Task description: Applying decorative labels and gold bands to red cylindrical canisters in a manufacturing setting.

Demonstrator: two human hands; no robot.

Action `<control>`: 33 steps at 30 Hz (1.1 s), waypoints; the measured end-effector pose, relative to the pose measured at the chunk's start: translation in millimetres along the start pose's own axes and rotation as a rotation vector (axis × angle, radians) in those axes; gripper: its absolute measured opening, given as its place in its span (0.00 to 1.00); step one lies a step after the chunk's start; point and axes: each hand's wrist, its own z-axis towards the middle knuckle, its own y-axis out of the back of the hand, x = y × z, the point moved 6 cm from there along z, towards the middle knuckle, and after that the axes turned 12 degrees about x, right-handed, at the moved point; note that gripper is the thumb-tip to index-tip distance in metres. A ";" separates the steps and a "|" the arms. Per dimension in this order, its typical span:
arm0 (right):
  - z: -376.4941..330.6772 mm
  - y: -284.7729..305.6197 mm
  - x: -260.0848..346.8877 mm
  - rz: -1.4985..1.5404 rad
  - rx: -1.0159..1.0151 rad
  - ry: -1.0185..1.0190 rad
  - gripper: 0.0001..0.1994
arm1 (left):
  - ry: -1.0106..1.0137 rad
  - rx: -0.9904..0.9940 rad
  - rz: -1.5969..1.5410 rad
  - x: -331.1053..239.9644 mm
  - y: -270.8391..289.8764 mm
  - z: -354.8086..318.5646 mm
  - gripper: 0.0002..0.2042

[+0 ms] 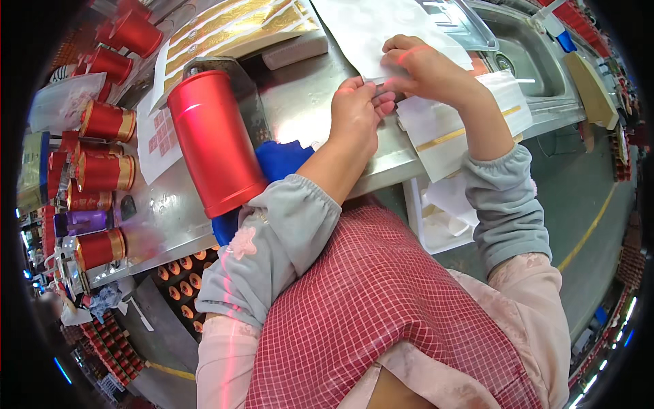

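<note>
My left hand [355,116] and my right hand [428,73] meet at the near corner of a large white sheet [381,31]. The left fingers are curled closed, thumb and fingertips up against the right hand's fingertips. A small thin piece seems to lie between them, too small to name. My right hand is bent over the sheet with its fingers closed. Left of my left forearm, a shiny red metal cylinder [214,143] lies on its side on a holder, beside a blue cloth [283,158].
Gold-striped label sheets [231,31] and a pale block [295,52] lie behind the cylinder. Several red-and-gold canisters [105,170] line the left. A white sheet with a gold strip [470,126] overhangs the table edge. A sink [528,58] stands at the right.
</note>
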 end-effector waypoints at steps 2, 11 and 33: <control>-0.4 1.4 -1.2 0.079 -0.003 -0.001 0.15 | -0.015 -0.020 0.022 -1.2 0.3 1.4 0.07; 8.0 -0.6 1.2 0.322 0.174 -0.117 0.12 | -0.036 -0.062 0.067 -7.2 0.0 -5.8 0.08; 20.3 111.5 -130.0 -0.419 -0.829 -0.172 0.08 | -0.030 -0.115 0.173 -3.0 -0.4 -1.1 0.14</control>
